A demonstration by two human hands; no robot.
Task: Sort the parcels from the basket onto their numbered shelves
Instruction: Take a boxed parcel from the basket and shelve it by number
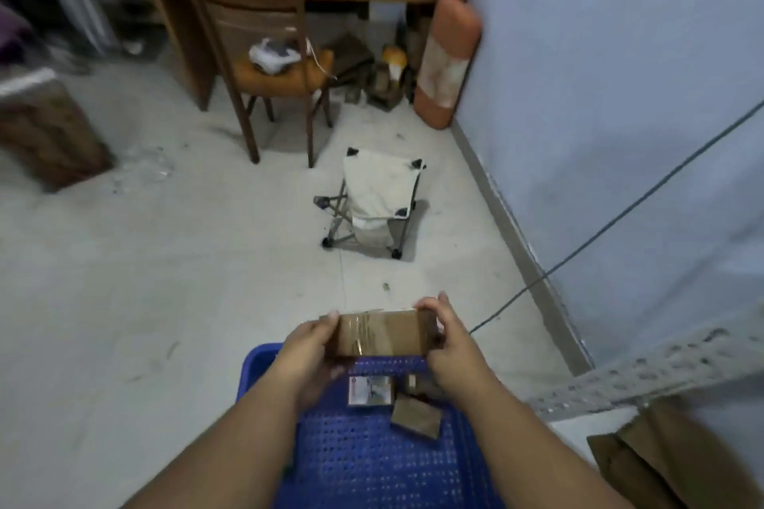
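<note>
A taped brown cardboard parcel point(382, 333) is held above the far end of a blue perforated basket point(372, 459). My left hand point(310, 347) grips its left end and my right hand point(446, 337) grips its right end, fingers curled over the top edge. Inside the basket lie a small parcel with a printed label point(369, 391), a flat brown parcel point(416, 418) and another small brown parcel point(415, 382), partly hidden by my right wrist.
A grey perforated metal shelf rail point(645, 374) juts in at the right, with a brown parcel point(669, 455) below it. A folding camp stool point(376, 202) stands ahead on the floor. Behind it are a wooden chair point(256, 50), a desk and an orange roll point(446, 62) against the blue wall.
</note>
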